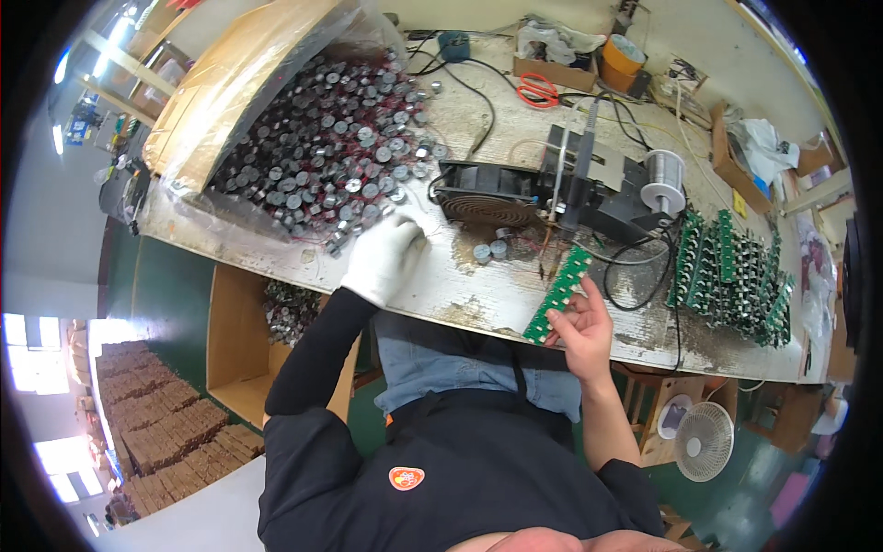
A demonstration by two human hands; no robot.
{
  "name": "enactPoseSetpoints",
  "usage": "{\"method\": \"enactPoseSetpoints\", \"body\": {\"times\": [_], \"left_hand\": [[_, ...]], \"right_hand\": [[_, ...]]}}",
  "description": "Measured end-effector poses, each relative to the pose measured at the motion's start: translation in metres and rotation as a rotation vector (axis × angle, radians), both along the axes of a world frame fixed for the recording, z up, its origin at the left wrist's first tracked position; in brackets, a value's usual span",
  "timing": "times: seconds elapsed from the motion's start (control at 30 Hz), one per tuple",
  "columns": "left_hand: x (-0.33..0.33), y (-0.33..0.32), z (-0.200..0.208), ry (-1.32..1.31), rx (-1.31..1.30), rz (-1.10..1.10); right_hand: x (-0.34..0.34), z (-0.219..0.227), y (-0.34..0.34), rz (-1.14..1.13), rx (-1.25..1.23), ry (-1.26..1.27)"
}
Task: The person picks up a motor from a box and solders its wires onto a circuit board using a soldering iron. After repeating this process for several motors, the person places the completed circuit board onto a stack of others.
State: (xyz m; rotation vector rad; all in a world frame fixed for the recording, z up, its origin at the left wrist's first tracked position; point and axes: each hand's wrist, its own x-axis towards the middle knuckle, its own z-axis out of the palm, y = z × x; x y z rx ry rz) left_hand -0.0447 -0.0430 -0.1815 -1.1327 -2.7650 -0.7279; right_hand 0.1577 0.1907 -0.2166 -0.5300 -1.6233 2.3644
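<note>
Worn white surface (451,304) runs across a workroom. On its L side, a big heap of small round metal parts (340,138) w/ red leads sits against an angled brown carton (207,110) in clear plastic, which prob. keeps the pile from spreading.

L hand (384,259), white-gloved, is at the heap's near edge, fingers curled down; can't tell if it grips anything. R hand (582,327), bare, is well apart from it, thumb & fingers pinching a green circuit strip (558,296) nr the front edge. Grip is along the strip's R side, toward its near end, prob. to leave the far part uncovered & steady.

Two loose round parts (490,250) lie btwn the hands, just in front of a black fan unit (487,195). More green strips (731,276) sit in rows at far R, likely to keep them sorted, nr a wire spool (662,175).
</note>
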Motion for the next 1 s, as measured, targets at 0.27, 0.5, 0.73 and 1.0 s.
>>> {"method": "enactPoseSetpoints", "body": {"times": [0.27, 0.5, 0.73, 1.0], "left_hand": [[0.072, 0.026, -0.012, -0.498, 0.435, 0.075], [0.102, 0.056, -0.007, -1.166, 0.582, 0.190], [0.100, 0.075, -0.007, -1.086, 0.518, 0.116], [0.099, 0.083, -0.013, -1.169, 0.577, 0.058]], "right_hand": [[-0.001, 0.005, -0.003, 0.059, 0.084, 0.009], [0.002, 0.016, 0.002, 0.092, 0.020, -0.063], [0.006, 0.018, 0.002, 0.130, -0.036, -0.105], [0.009, 0.013, -0.002, 0.134, -0.035, -0.085]]}}
